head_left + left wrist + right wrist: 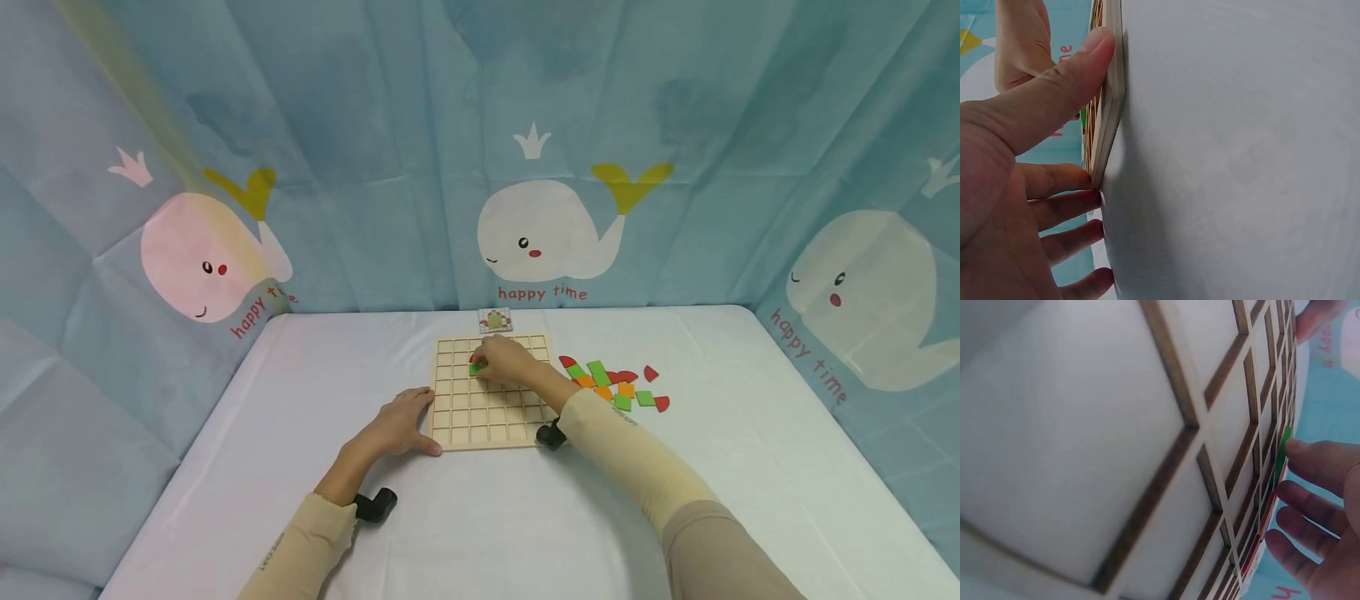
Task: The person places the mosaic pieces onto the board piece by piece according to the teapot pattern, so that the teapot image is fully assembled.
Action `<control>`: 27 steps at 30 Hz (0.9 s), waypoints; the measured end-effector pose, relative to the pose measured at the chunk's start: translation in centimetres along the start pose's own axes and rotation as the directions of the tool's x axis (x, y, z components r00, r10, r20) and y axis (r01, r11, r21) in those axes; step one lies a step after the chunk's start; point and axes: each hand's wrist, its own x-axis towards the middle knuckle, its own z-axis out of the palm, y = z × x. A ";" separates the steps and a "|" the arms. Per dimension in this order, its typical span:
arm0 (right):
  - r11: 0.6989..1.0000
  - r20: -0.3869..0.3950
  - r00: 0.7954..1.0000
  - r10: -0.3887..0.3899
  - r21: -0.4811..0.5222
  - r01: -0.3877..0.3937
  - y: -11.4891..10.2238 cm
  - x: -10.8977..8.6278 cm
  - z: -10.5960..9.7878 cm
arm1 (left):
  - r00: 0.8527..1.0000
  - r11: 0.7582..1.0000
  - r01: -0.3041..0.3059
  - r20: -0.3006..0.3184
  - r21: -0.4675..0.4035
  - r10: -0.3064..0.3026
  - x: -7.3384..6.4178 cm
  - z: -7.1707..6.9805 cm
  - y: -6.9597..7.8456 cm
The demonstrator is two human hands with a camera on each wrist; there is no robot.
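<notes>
A light wooden grid board (478, 417) lies on the white cloth. My left hand (401, 421) spreads its fingers along the board's left side, with the thumb at the near left corner; the left wrist view shows the thumb (1079, 69) against the board's edge. My right hand (512, 362) reaches over the upper part of the grid. Its thumb and fingertips pinch a small green square tile (1283, 450) low at the cells. Beside it, a bit of red tile (472, 358) shows next to the fingertips, mostly hidden by them.
To the board's right lie scattered tiles: green ones (597, 372), orange ones (626, 389) and red quarter-rounds (651, 373), some overlapping. A small patterned card (495, 320) sits behind the board. A blue whale-print curtain (390, 242) encloses the table's back and sides.
</notes>
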 end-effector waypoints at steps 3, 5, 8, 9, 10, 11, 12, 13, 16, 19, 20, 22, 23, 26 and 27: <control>1.000 0.006 1.000 0.005 -0.013 -0.005 -0.1 0.1 0.0 | 1.000 1.000 -0.001 -0.001 -0.002 0.001 0.1 0.0 -0.1; 1.000 0.007 1.000 0.007 -0.017 -0.007 -0.1 0.1 0.0 | 1.000 1.000 -0.005 -0.003 -0.008 0.005 0.1 0.1 -0.1; 1.000 0.003 1.000 0.001 -0.006 -0.001 -0.2 0.0 -0.1 | 1.000 1.000 -0.009 -0.004 -0.009 0.009 0.2 0.3 -0.3; 1.000 -0.002 1.000 0.000 -0.001 0.000 -0.2 -0.1 -0.2 | 1.000 1.000 -0.009 -0.003 -0.010 0.009 0.3 0.4 -0.3; 1.000 -0.007 1.000 -0.002 0.007 0.002 -0.2 -0.2 -0.3 | 1.000 1.000 -0.011 -0.003 -0.006 0.011 0.3 0.4 -0.4; 1.000 -0.012 1.000 -0.004 0.021 0.005 -0.1 -0.4 -0.4 | 1.000 1.000 -0.010 -0.002 -0.002 0.010 0.3 0.5 -0.4; 0.999 -0.018 1.000 -0.005 0.035 0.006 -0.1 -0.6 -0.5 | 1.000 1.000 -0.012 -0.003 0.002 0.012 0.3 0.5 -0.5; 0.999 -0.026 1.000 -0.006 0.046 0.007 0.0 -0.8 -0.6 | 1.000 1.000 -0.011 -0.003 0.003 0.011 0.3 0.5 -0.5; 0.998 -0.053 0.999 -0.010 0.064 0.013 0.5 -1.4 -1.0 | 1.000 1.000 -0.011 -0.004 0.006 0.011 0.3 0.4 -0.4; 0.996 -0.080 0.997 -0.005 0.085 0.012 1.2 -2.2 -1.4 | 1.000 1.000 -0.008 -0.007 0.003 0.008 0.3 0.3 -0.3; 0.996 -0.086 0.996 -0.001 0.088 0.009 1.4 -2.5 -1.5 | 1.000 1.000 -0.008 -0.009 0.004 0.008 0.3 0.3 -0.3; 0.995 -0.092 0.996 0.018 0.103 -0.008 1.8 -3.0 -1.8 | 1.000 1.000 -0.008 -0.011 0.003 0.008 0.4 0.3 -0.2; 0.993 -0.093 0.995 0.031 0.115 -0.020 2.1 -3.3 -1.9 | 1.000 1.000 -0.006 -0.011 0.003 0.006 0.4 0.3 -0.2; 0.989 -0.087 0.994 0.074 0.134 -0.062 2.9 -4.1 -2.3 | 1.000 1.000 -0.002 -0.011 0.006 0.002 0.4 0.3 -0.2; 0.987 -0.083 0.993 0.088 0.143 -0.075 3.2 -4.4 -2.4 | 1.000 1.000 -0.002 -0.012 0.009 0.002 0.4 0.3 -0.2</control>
